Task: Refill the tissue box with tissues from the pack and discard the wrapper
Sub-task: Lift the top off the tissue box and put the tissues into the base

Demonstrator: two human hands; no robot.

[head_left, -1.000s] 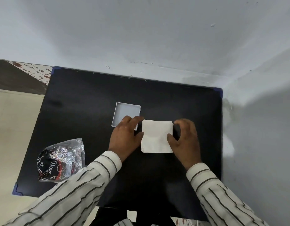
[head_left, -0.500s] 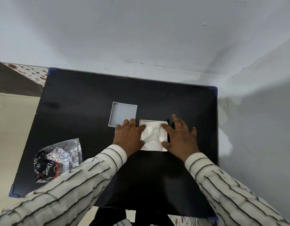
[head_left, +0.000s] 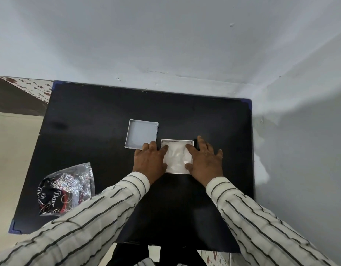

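Pressing tissues deeper, hands unmoved

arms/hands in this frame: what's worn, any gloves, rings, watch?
Both arms wear long cream sleeves with thin dark stripes, buttoned-style cuffs ending at the wrists: left sleeve, right sleeve. The left hand and right hand are bare: no gloves, and no ring or watch visible.

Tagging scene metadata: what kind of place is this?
Probably a plain room at home: a black table pushed into a corner of bare painted walls, patterned floor tiles at the left, a crumpled wrapper on the table.
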